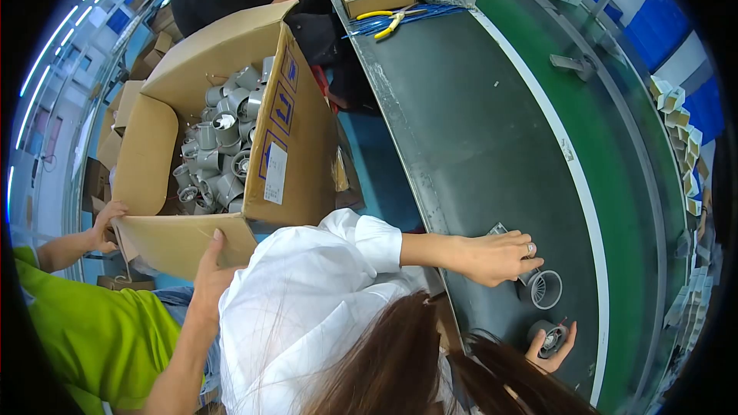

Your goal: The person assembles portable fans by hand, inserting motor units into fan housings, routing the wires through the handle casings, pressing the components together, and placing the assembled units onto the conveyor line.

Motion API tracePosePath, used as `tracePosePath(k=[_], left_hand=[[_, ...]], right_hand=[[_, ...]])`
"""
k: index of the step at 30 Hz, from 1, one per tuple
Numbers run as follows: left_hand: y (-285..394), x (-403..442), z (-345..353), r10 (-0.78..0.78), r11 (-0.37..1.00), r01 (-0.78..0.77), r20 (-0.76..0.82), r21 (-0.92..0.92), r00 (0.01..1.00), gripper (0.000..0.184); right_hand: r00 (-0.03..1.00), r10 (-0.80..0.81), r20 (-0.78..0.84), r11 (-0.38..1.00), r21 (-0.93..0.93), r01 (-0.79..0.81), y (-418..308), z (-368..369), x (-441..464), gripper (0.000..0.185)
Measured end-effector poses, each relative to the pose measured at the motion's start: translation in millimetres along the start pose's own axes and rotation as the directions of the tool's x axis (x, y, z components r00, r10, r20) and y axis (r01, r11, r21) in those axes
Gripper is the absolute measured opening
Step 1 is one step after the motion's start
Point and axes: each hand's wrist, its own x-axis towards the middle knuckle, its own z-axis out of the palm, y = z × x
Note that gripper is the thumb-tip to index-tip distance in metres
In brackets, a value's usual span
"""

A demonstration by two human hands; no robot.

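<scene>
My left hand [503,258], with a ring on one finger, reaches over the dark bench top. Its fingers are bent together at the upper edge of a grey cylindrical housing [545,290], whose open end shows a round ribbed grille. Their exact grip is hidden under the hand. Behind the wrist, a small grey piece [498,229] partly shows. Lower down, my right hand [552,355] has thumb and fingers around a second grey cylindrical housing [544,336], its round end facing up. Long hair hides the right wrist and forearm.
A large carton [314,119] of grey housings [223,138] stands beside the bench. A co-worker in green holds its flap; another in dark clothing sits beyond. Yellow-handled pliers [390,24], blue strips [438,12] and a small cardboard tray [377,4] lie farther along. A green conveyor [607,138] runs alongside.
</scene>
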Motion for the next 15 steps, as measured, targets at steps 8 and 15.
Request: tracePosePath(k=[8,15], left_hand=[[0.7,4.0,8.9,0.048,0.998,-0.046,-0.04,0.034,0.998,0.05],[6.7,-1.6,1.9,0.017,0.999,-0.017,0.008,-0.036,1.0,0.046]], right_hand=[[1.0,0.005,0.001,0.998,0.07,-0.005,16.1,1.8,-4.4,0.066],[1.0,0.018,-0.012,0.993,0.114,-0.017,9.8,2.6,-10.6,0.067]])
